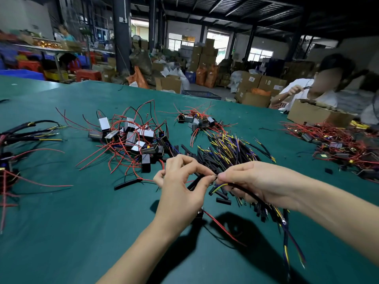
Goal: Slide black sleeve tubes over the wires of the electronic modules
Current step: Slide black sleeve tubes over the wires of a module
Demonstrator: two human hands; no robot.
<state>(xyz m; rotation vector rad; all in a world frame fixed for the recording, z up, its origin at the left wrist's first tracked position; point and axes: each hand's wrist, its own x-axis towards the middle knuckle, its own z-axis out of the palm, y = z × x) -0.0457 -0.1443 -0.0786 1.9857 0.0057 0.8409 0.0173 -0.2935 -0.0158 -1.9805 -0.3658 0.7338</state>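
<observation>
right now both hands are raised just above the green table (61, 212), meeting tip to tip near the middle of the view. the left hand (180, 191) has its fingers (196, 167) curled in a pinch around a short black sleeve tube (195, 182), which slants down and to the left out of the grip. the right hand (252, 181) pinches the ends of a wire bundle (242, 186) between thumb and forefinger, right at the tube's mouth (whether the wire tips are inside yet is too small to tell). yellow and blue strands (220, 186) peek out just under that pinch, and the rest of the bundle runs back under the right palm as a dark cable and trails off toward the near edge on the right, with coloured wires (287, 255) dangling. a red wire (223, 228) and a small dark block hang below the left wrist.

just behind the hands lies a heap of black tubes and yellow, blue and purple wire ends (231, 150). left of that sits a pile of small boxy modules with red wires (131, 138), some with shiny grey faces. a smaller pile of modules (196, 119) lies farther back, and another tangle of red wires (338, 142) is on the right. sleeved bundles (26, 132) lie at the far left. across the table another person (303, 93) sits behind a cardboard box (315, 115).
</observation>
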